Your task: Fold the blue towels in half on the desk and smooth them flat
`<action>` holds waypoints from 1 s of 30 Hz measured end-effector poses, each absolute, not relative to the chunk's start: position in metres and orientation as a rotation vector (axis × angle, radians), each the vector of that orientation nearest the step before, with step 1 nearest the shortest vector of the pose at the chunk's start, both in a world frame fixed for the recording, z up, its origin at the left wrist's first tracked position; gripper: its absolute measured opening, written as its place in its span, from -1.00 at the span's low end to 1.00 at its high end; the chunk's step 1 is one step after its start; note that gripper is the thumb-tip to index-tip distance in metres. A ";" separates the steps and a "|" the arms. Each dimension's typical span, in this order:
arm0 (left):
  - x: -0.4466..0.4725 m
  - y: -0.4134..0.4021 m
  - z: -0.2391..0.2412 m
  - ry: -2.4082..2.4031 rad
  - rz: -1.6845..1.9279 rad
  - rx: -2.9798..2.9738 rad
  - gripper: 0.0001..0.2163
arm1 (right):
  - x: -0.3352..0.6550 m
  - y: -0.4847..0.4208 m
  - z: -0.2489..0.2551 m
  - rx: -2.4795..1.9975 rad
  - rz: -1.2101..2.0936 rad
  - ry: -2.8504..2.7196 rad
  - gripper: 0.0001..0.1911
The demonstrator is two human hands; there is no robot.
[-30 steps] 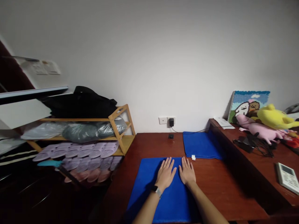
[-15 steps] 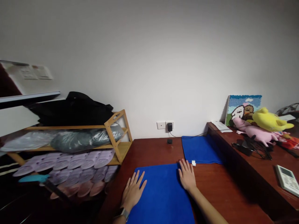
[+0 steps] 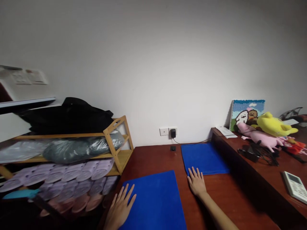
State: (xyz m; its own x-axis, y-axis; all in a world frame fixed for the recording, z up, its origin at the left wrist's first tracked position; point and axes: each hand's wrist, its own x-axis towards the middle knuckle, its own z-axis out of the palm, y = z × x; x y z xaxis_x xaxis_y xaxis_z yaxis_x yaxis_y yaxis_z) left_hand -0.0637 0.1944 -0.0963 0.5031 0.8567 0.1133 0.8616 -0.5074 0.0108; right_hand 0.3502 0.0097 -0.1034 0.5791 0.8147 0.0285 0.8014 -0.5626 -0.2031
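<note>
A large blue cloth [image 3: 153, 201] lies flat on the brown wooden desk [image 3: 153, 156], running off the bottom of the view. My left hand [image 3: 120, 204] rests with spread fingers on its left edge. To the right, my right hand [image 3: 197, 182] has its palm over the bare wood, fingers spread, and its fingertips touch the near edge of a second blue cloth [image 3: 203, 158]. That second cloth lies flat at the back of the desk. Neither hand grips anything.
A raised desk section [image 3: 263, 175] at the right holds a calculator [image 3: 295, 185], a pink plush toy [image 3: 260, 134], a yellow plush toy [image 3: 274, 124] and cables. At left stands a wooden rack [image 3: 117, 143] with slippers. A black plug [image 3: 173, 133] sits in the wall socket.
My right hand has left the near cloth's corner and moved right to the far cloth's edge. The near cloth and my left hand have shifted left; the far cloth's white tag is now hidden.
</note>
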 end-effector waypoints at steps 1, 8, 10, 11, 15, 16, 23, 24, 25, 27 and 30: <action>-0.063 0.194 -0.096 -1.533 -0.167 -2.686 -0.39 | 0.346 0.007 -0.103 -2.593 0.105 -1.382 -0.37; -0.059 0.189 -0.090 -1.557 -0.146 -2.677 -0.39 | 0.334 0.004 -0.092 -2.627 0.183 -1.398 -0.32; -0.058 0.189 -0.089 -1.558 -0.146 -2.674 -0.40 | 0.329 0.005 -0.092 -2.649 0.176 -1.377 -0.30; -0.058 0.188 -0.088 -1.559 -0.140 -2.674 -0.40 | 0.327 0.006 -0.093 -2.655 0.165 -1.369 -0.29; -0.057 0.188 -0.087 -1.567 -0.117 -2.677 -0.40 | 0.322 0.006 -0.096 -2.666 0.159 -1.336 -0.30; -0.057 0.188 -0.086 -1.566 -0.125 -2.682 -0.41 | 0.322 0.006 -0.096 -2.667 0.169 -1.329 -0.29; -0.053 0.187 -0.080 -1.555 -0.162 -2.721 -0.43 | 0.306 0.011 -0.085 -2.683 0.175 -1.282 -0.31; -0.052 0.187 -0.080 -1.549 -0.165 -2.728 -0.43 | 0.296 0.014 -0.083 -2.640 0.125 -1.321 -0.32; -0.051 0.189 -0.080 -1.541 -0.166 -2.735 -0.42 | 0.285 0.018 -0.082 -2.582 0.083 -1.375 -0.33; -0.050 0.191 -0.082 -1.525 -0.164 -2.749 -0.42 | 0.261 0.027 -0.081 -2.464 0.071 -1.480 -0.35; -0.049 0.194 -0.083 -1.511 -0.168 -2.766 -0.42 | 0.234 0.040 -0.082 -2.428 0.219 -1.515 -0.30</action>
